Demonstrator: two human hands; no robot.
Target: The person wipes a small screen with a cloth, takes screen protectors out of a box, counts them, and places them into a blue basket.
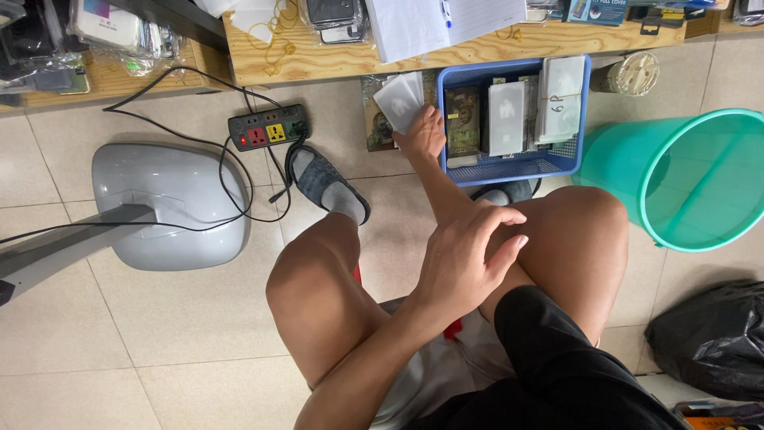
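My right hand (pixel 423 137) reaches forward between my knees and holds a fan of flat white packets (pixel 399 100) just left of a blue plastic basket (pixel 517 168). The basket stands on the tiled floor under a wooden shelf and holds several upright flat packages, some white, some dark. My left hand (pixel 469 256) lies spread, palm down, on my right knee and over my right forearm, holding nothing. I sit with bare knees and black shorts; my left foot in a grey slipper (pixel 328 188) rests left of the basket.
A teal bucket (pixel 694 185) stands right of the basket, a black plastic bag (pixel 710 338) below it. A power strip (pixel 269 127) with black cables and a grey fan base (pixel 171 203) lie at the left. The wooden shelf (pixel 318 60) carries packaged goods and paper.
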